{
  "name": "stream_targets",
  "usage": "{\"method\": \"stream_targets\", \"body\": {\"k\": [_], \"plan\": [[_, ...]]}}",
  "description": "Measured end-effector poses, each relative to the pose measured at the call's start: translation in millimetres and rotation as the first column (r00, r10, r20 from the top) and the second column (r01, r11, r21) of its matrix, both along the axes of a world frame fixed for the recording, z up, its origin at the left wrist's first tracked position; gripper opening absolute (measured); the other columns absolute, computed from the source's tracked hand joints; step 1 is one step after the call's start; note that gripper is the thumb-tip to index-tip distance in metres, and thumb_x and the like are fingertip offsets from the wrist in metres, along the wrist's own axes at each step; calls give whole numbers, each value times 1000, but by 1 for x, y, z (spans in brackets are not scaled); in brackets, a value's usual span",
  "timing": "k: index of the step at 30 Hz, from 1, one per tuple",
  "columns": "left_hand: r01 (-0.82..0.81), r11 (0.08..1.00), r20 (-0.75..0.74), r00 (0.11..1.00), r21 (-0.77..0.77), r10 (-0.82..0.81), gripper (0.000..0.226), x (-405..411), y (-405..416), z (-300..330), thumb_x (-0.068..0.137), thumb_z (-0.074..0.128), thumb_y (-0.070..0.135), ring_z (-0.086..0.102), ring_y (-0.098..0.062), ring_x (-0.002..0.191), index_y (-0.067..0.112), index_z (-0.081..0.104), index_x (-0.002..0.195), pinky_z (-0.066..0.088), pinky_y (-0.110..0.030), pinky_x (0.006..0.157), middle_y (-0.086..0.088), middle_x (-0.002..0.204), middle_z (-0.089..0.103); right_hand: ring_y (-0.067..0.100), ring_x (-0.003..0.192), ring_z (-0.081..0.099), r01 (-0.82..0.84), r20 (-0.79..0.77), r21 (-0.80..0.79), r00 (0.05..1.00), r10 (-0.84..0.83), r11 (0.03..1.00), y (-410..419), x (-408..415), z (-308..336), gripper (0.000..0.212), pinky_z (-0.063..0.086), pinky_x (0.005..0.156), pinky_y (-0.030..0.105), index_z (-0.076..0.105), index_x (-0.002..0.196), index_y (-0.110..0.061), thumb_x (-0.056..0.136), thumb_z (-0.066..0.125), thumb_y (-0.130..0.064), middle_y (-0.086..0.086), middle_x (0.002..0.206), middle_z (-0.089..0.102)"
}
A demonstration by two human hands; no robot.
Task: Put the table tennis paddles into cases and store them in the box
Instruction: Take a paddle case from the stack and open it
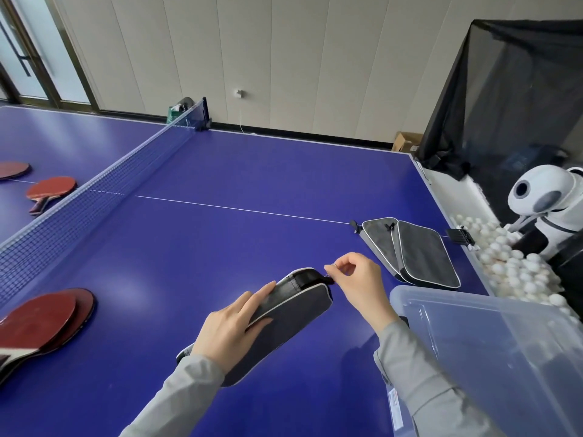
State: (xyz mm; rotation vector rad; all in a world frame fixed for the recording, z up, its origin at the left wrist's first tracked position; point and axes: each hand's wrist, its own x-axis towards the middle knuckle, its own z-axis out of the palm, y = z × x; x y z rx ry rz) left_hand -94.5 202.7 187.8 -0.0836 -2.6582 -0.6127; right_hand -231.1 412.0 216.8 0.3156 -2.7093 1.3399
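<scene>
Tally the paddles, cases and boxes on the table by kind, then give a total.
Red paddles: 4, two stacked near the left edge, two beyond the net
Dark cases: 3, one under the hands, two overlapping further right
Clear plastic box: 1
Total: 8

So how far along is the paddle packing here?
Early. Nothing visibly done: through its wall the clear box shows no case. In hand: left hand steadies one case while right hand pinches its zipper. Left: stacked paddles, two paddles beyond the net, two spare cases.
</scene>
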Motion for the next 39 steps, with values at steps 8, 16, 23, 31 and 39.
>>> {"method": "stream_targets", "body": {"k": [8,16,23,31,39], "plan": [[-88,823,-42,990,561,135,59,-3,-10,27,76,77,21,61,7,93,53,52,119,40,-3,82,31,104,63,12,62,56,134,236,-184,968,-89,974,28,-16,-16,20,43,61,23,63,68,-16,80,73,-28,-4,64,63],[-67,628,-48,985,775,164,54,-10,0,28,77,77,12,68,-11,78,44,59,116,54,-19,76,7,82,69,5,48,55,114,410,-298,912,19,948,23,-8,-33,14,46,56,21,63,71,-9,82,69,-14,-5,54,66],[-127,406,-47,918,905,393,48,-20,-4,22,79,75,14,66,-6,66,50,59,107,52,-15,61,3,77,70,7,51,55,58,478,-322,871,110,945,7,16,-59,15,46,58,21,60,72,-9,76,74,-13,4,63,65],[-188,167,68,835,968,546,40,-32,-29,17,78,76,20,64,-6,64,43,58,104,53,-24,63,10,73,72,13,59,55,29,400,-321,910,108,947,-5,22,-62,14,45,62,28,61,75,-17,75,75,-17,-4,60,63],[-258,-42,246,840,965,484,42,-55,-82,2,78,77,19,67,-9,58,24,57,115,54,-24,55,5,71,73,2,64,63,-100,293,-267,939,180,959,-31,18,-62,12,50,66,20,70,71,-20,81,73,-14,-6,68,71]]}}
